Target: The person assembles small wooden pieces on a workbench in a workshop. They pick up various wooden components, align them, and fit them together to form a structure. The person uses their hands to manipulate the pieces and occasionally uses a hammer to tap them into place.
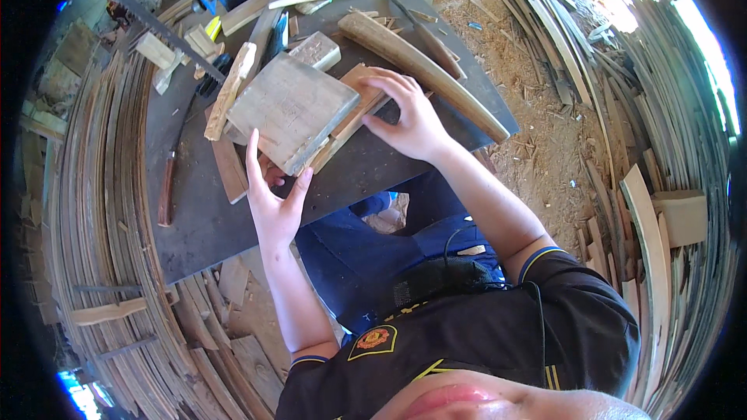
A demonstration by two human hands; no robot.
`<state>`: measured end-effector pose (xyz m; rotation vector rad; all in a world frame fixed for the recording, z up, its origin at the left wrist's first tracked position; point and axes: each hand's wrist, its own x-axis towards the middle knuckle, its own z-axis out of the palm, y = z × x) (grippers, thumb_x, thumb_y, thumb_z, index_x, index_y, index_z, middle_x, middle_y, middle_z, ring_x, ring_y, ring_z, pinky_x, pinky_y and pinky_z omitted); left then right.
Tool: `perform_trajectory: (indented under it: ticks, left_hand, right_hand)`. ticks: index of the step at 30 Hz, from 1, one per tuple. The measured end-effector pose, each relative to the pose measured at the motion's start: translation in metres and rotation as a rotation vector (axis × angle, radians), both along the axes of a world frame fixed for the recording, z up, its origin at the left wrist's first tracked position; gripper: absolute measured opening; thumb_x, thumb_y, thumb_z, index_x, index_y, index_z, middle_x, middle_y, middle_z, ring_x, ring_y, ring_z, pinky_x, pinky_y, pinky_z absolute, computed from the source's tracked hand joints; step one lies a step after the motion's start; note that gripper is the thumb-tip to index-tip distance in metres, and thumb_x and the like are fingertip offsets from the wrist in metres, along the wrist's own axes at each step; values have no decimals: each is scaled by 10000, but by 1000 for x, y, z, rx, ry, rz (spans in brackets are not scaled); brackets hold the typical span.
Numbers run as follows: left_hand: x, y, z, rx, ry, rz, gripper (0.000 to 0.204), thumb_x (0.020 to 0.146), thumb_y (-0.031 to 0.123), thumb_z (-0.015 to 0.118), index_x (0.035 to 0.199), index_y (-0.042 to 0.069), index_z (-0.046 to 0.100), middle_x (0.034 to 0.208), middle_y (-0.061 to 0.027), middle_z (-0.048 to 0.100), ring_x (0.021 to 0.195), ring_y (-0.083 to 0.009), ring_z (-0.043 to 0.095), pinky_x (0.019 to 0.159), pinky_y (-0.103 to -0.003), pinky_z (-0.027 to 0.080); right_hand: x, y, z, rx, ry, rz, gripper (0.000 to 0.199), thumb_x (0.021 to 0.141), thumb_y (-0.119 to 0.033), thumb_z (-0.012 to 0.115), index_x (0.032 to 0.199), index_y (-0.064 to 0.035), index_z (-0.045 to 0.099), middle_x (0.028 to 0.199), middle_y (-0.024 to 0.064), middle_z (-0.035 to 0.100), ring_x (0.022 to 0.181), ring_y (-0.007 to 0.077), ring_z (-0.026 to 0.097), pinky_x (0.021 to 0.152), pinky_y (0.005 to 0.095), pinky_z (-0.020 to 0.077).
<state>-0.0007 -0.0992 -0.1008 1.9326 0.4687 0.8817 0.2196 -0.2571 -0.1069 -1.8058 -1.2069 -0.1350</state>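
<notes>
A thick grey square wooden block (292,105) lies tilted on the dark tabletop. My left hand (276,206) grips its near corner, index finger along one edge and thumb by the corner; the other fingers are partly hidden beneath. Against the block's right side is a brown wooden piece (352,126). My right hand (411,118) holds this piece, fingers over its far end and thumb on the near side. A smaller pale block (315,50) sits just behind the grey one. At its left leans a rough light wood strip (231,93).
A long rounded timber (424,70) lies right of my hands. On the left are a handsaw (159,23) and a wooden-handled tool (166,190). The table (210,229) has scraps at its far side. Stacked planks (97,179) flank it; sawdust covers the floor (537,163).
</notes>
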Motion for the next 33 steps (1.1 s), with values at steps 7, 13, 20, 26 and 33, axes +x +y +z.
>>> perform_trajectory:
  ticks: [7, 13, 20, 26, 33]
  left_hand:
    - [4, -2, -3, 49, 0, 59, 1009, 804, 311, 903, 1595, 73, 323, 1232, -143, 632, 984, -184, 598, 799, -303, 450]
    - [7, -11, -1, 42, -11, 142, 923, 814, 279, 904, 1552, 59, 394, 1173, -125, 702, 992, -150, 660, 767, -275, 437]
    - [4, -4, -11, -29, -148, 154, 871, 835, 216, 891, 1541, 60, 405, 1192, -114, 696, 1101, -154, 638, 831, -281, 428]
    - [3, -8, -3, -45, -309, 86, 760, 912, 67, 793, 1541, 59, 367, 1340, -150, 577, 1153, -223, 603, 1073, -368, 440]
    - [19, -5, 10, -53, -377, 32, 594, 953, -3, 702, 1450, 78, 387, 1288, -136, 521, 1173, -194, 556, 1012, -338, 462]
  right_hand:
    - [-2, 3, 0, 24, 15, 31, 602, 798, -187, 839, 1351, -115, 613, 1469, 171, 551, 1361, 385, 501, 1147, 472, 402]
    - [-3, 0, -1, 20, 24, -4, 591, 786, -173, 846, 1329, -103, 622, 1451, 174, 558, 1352, 374, 507, 1150, 473, 393]
    - [-3, 1, -1, 6, 2, -27, 586, 794, -197, 847, 1330, -121, 621, 1431, 173, 558, 1360, 377, 487, 1155, 481, 386]
    - [-5, 0, 1, -16, 40, 25, 651, 764, -214, 867, 1358, -148, 608, 1468, 183, 513, 1380, 387, 451, 1161, 490, 382]
    - [-7, -1, 1, -52, 6, 33, 716, 705, -220, 884, 1357, -171, 592, 1456, 142, 510, 1380, 389, 428, 1165, 498, 400]
